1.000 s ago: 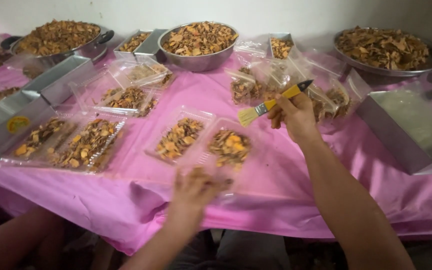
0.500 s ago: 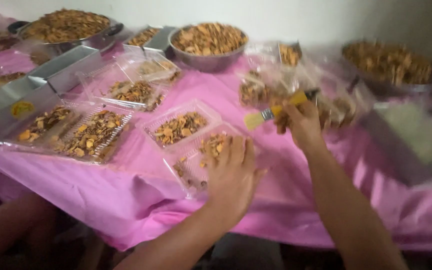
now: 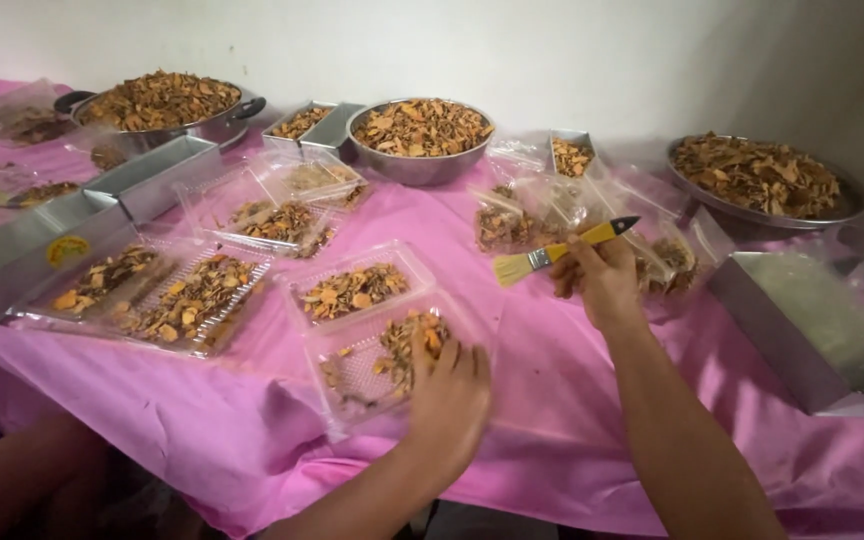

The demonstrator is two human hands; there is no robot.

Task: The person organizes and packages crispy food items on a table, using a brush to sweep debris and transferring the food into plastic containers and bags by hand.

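Observation:
My left hand (image 3: 449, 392) rests palm-down on the near edge of a clear plastic tray (image 3: 352, 372) that holds orange-brown dried pieces and lies tilted on the pink table cover (image 3: 572, 400). My right hand (image 3: 600, 275) is raised over the table and grips a yellow-handled brush (image 3: 557, 253), bristles pointing left. A second clear tray (image 3: 352, 287) with the same dried pieces lies just behind the first one.
Metal bowls (image 3: 420, 135) (image 3: 767, 185) and a pan (image 3: 162, 105) heaped with dried pieces stand along the back. Filled clear trays (image 3: 192, 297) and metal boxes (image 3: 142, 185) crowd the left. A metal box (image 3: 812, 325) sits at right. Clear bags (image 3: 522, 215) lie behind the brush.
My left hand has risen from below the table edge onto the near tray, which has shifted and tilted. The right hand with the brush has stayed nearly still.

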